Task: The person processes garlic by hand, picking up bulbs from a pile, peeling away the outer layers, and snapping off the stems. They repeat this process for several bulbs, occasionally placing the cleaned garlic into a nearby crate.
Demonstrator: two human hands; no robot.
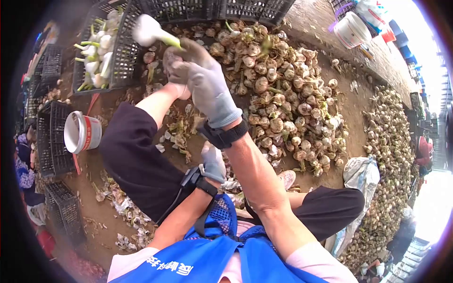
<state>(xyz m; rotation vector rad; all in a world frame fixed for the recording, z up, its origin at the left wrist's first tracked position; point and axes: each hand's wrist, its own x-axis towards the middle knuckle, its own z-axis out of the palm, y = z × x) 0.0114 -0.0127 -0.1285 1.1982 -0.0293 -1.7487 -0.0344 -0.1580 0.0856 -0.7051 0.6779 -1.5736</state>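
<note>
My right hand (205, 82), in a grey-white glove, reaches forward past my bent leg with its fingers curled. At its fingertips is the green stem of a white garlic bulb (147, 31), blurred by motion, which points left toward a black crate (123, 56). Trimmed garlic bulbs (98, 47) with short green stems lie inside that crate. My left hand (213, 162), also gloved, stays low near my lap beside my right forearm. Its fingers are partly hidden, so what it holds, if anything, does not show. Ahead of me spreads a heap of untrimmed garlic (288, 101).
Loose peelings (130, 210) litter the ground around my legs. A white bucket (83, 132) and further black crates (55, 137) stand at left. On the right are a white sack (361, 174) and a long garlic pile (389, 155). Another bucket (351, 30) stands at upper right.
</note>
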